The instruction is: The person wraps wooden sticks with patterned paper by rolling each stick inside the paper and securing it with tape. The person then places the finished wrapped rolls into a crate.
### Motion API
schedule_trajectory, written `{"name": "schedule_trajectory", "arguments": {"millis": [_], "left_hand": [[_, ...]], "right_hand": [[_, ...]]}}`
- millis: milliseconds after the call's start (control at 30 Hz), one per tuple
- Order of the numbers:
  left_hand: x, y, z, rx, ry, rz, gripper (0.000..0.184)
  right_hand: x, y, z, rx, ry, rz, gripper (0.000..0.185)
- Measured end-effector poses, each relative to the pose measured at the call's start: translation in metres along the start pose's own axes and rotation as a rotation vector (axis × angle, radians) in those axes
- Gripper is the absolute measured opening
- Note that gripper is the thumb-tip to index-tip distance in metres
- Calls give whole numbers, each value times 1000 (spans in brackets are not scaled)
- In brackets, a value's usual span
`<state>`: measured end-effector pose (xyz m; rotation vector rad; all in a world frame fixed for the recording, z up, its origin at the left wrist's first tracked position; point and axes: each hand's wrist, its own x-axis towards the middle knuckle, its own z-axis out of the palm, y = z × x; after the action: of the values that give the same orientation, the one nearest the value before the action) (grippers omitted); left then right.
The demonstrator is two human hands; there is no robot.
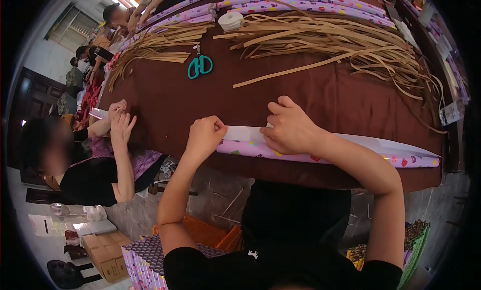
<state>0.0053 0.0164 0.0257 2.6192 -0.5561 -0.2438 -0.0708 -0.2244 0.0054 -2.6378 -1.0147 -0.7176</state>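
Observation:
A long sheet of purple patterned paper (245, 148) lies partly rolled along the near side of the brown-covered table, its white inner side (243, 133) facing up behind the roll. My left hand (204, 138) is closed at the sheet's left end, pinching its edge. Farther right, my right hand (291, 127) has its fingers curled in against the white strip. A small pale bit shows by those fingers, but what they hold is hidden. Teal-handled scissors (200, 67) lie beyond my hands.
Brown flat strips (320, 37) lie in a large heap at the back, beside a white roll (230, 21) and finished-looking purple rolls (310, 0). At left sits a co-worker (95, 165), hands over the table. Cardboard boxes (105, 255) and bundled purple tubes (143, 262) stand below.

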Motion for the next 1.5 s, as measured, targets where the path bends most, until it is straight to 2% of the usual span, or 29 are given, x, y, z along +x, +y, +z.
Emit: {"name": "schedule_trajectory", "arguments": {"millis": [33, 200, 233, 300, 333, 400, 433, 500, 567, 633, 767, 867, 933, 1100, 1167, 1200, 1267, 1333, 1400, 1500], "left_hand": [[0, 2, -1, 0, 0, 0, 15], [0, 13, 0, 477, 47, 96, 18], [0, 16, -2, 479, 49, 101, 18], [-3, 20, -8, 649, 256, 143, 24], [-1, 10, -3, 569, 281, 182, 21], [-11, 18, -3, 474, 368, 515, 14], [-23, 30, 3, 309, 376, 588, 12], [-40, 40, 25, 106, 276, 613, 14], [-47, 44, 44, 55, 221, 593, 17], [-45, 42, 62, 118, 343, 600, 20], [-47, 38, 70, 126, 364, 581, 23], [-45, 37, 72, 118, 361, 594, 24], [-46, 38, 71, 128, 355, 578, 24], [-47, 35, 75, 177, 364, 570, 26], [-46, 36, 74, 202, 365, 589, 27], [-46, 36, 74, 185, 360, 597, 27], [-46, 35, 74, 233, 362, 602, 28], [-46, 34, 74, 208, 348, 613, 28], [-46, 34, 75, 253, 348, 602, 29], [-46, 33, 76, 244, 354, 611, 29]], "right_hand": [[0, 0, 1, 5, 4, -2, 20], [0, -1, -1, -8, 1, -10, 21], [0, -1, -1, -10, -16, -8, 21], [-1, 0, 2, -7, -15, -13, 21], [-1, 1, 2, -3, -15, -23, 20], [-1, 1, 1, -8, -15, -13, 21], [-1, 0, 2, -1, -21, -5, 21], [-2, 1, 3, 13, -20, -1, 20], [-2, 1, 4, 22, -23, -4, 20], [-3, 1, 3, 1, 12, -18, 21], [-5, 1, 0, -13, -44, -16, 18], [-3, 2, -6, -125, -75, -63, 22], [1, 6, -18, -58, -137, 16, 31], [-12, 11, -87, 33, -268, 183, 29], [-26, 5, -117, 169, -225, 389, 25], [-35, 2, -130, 160, -237, 401, 25], [-54, -5, -149, 190, -240, 590, 23], [-76, -12, -150, 175, -228, 697, 24], [-97, -16, -143, 6, -225, 813, 26], [-115, -17, -130, -148, -142, 794, 28]]}}
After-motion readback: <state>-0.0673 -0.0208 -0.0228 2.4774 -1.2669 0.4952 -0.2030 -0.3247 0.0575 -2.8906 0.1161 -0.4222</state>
